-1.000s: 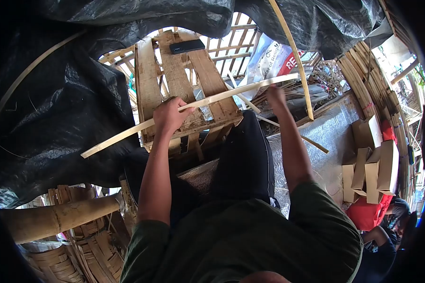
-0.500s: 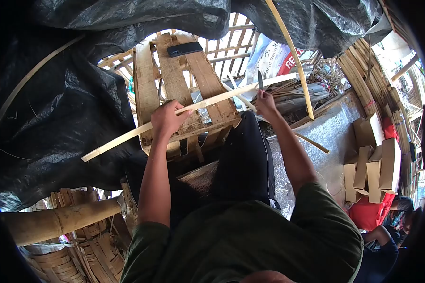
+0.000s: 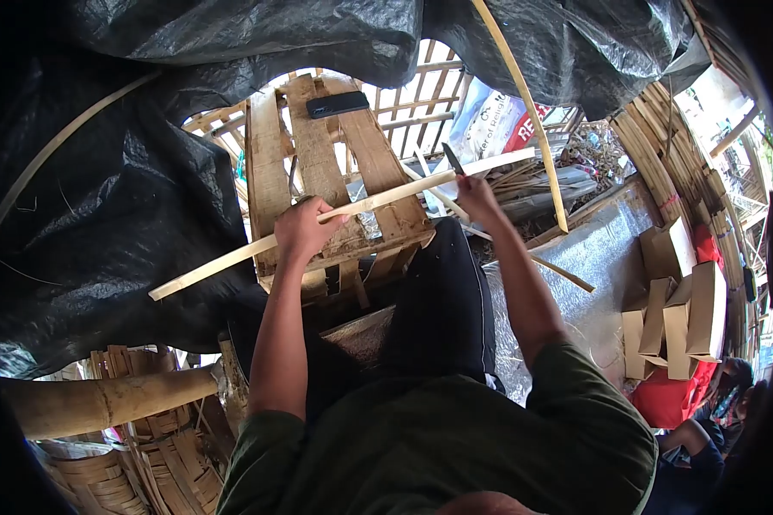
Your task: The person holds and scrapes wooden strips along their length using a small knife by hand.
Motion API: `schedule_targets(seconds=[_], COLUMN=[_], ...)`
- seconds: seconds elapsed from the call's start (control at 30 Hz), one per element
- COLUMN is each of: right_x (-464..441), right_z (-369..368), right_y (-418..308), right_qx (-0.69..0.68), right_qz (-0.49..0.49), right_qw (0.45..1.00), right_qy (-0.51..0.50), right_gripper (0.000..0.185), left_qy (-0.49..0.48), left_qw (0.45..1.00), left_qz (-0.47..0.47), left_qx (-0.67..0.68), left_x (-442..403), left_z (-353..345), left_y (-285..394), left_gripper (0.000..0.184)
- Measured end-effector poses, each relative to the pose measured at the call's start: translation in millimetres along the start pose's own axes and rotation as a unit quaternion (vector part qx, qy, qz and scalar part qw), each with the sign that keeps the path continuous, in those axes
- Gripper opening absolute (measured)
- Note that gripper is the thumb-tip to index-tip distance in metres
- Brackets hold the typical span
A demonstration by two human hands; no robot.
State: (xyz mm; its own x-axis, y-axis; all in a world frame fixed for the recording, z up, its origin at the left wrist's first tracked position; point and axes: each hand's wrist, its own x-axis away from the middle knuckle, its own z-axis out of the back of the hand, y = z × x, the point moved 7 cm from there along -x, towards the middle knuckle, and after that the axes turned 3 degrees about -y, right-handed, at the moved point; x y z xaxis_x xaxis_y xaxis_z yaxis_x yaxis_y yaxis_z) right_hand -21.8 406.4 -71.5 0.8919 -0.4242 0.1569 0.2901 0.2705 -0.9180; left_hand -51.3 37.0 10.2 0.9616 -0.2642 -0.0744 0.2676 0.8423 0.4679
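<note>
A long pale bamboo strip (image 3: 386, 197) slants across the near end of a slatted wooden crate (image 3: 318, 142). My left hand (image 3: 303, 230) is wrapped around the strip near its middle. In my right hand (image 3: 478, 199) is a knife (image 3: 452, 158), its dark blade pointing up and crossing the strip toward the right end. The fingers are closed on the handle, which they mostly hide. Below the crate's near edge are my dark-trousered legs (image 3: 442, 300).
A phone (image 3: 337, 105) lies on the crate. Black plastic sheeting (image 3: 129, 197) hangs left and above. A bent strip (image 3: 532, 112) hangs at the right. Cardboard boxes (image 3: 694, 313) stand on a red thing (image 3: 674, 396), with another person (image 3: 696, 451) below. A bamboo pole (image 3: 112, 402) lies lower left.
My right hand and the knife have moved left along the strip, and the blade now tilts more to the left. The left hand keeps its grip in nearly the same place.
</note>
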Motion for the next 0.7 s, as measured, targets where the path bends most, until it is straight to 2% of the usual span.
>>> schedule_targets(seconds=[0.07,0.1,0.13,0.2,0.23,0.27,0.33,0.37,0.4,0.47,0.53,0.57,0.6,0.67,0.7], right_x=[-18.7,-26.5,-16.9,8.4,-5.1,-6.5,-7.8,-2.7,3.2,5.6,-7.3,-9.7,-10.5,12.5,-14.8], right_z=[36.5,56.0,42.0,-12.7,1.2,12.6,34.5,36.1,25.2,-2.0,25.1,39.2,30.2,-12.8,3.9], right_y=[13.8,14.6,13.4,-3.2,-3.0,-4.8,3.0,-4.8,-4.9,-4.5,7.2,2.5,10.5,1.3,6.5], right_qx=[-0.148,-0.046,-0.045,0.032,0.175,0.155,-0.026,0.061,0.061,0.126,0.008,0.008,0.009,0.053,0.175], right_qz=[-0.119,-0.074,-0.074,0.001,0.071,0.017,-0.079,-0.045,-0.045,0.009,-0.087,-0.020,-0.018,-0.030,0.086], right_qw=[0.982,0.989,0.989,0.999,0.981,0.988,0.995,0.993,0.993,0.992,0.996,0.992,0.992,0.998,0.981], right_qy=[0.017,0.123,0.122,-0.007,0.032,-0.021,0.048,0.093,0.093,0.004,0.007,0.122,0.121,-0.001,0.005], right_gripper=[0.039,0.038,0.038,0.039,0.041,0.042,0.044,0.042,0.042,0.038,0.039,0.039,0.039,0.038,0.039], left_qy=[0.007,0.013,0.014,0.012,0.012,0.005,0.001,0.005,0.009,0.006,0.002,0.009,0.016,0.005,-0.007], left_qw=[1.000,1.000,1.000,1.000,1.000,1.000,1.000,1.000,1.000,1.000,1.000,1.000,1.000,1.000,1.000], left_qz=[-0.006,-0.012,-0.011,-0.009,-0.010,-0.005,0.002,-0.003,-0.008,-0.004,0.002,-0.005,-0.013,-0.002,0.011], left_qx=[0.004,0.007,0.008,0.004,0.005,0.008,0.013,0.018,0.021,0.019,0.018,0.014,0.011,0.014,0.018], left_x=[1.4,2.1,2.7,-0.2,-0.6,-0.1,1.0,1.8,1.8,0.7,3.1,3.1,2.8,1.3,1.9], left_z=[1.7,2.6,1.9,0.3,1.0,1.9,2.1,1.5,1.9,3.1,2.1,2.4,3.4,4.1,1.8], left_y=[2.4,3.9,2.1,0.2,2.6,2.7,1.0,1.4,1.6,2.0,-0.3,0.9,2.0,-0.5,-1.8], left_gripper=[0.042,0.042,0.042,0.041,0.041,0.041,0.040,0.040,0.040,0.040,0.041,0.041,0.041,0.042,0.042])
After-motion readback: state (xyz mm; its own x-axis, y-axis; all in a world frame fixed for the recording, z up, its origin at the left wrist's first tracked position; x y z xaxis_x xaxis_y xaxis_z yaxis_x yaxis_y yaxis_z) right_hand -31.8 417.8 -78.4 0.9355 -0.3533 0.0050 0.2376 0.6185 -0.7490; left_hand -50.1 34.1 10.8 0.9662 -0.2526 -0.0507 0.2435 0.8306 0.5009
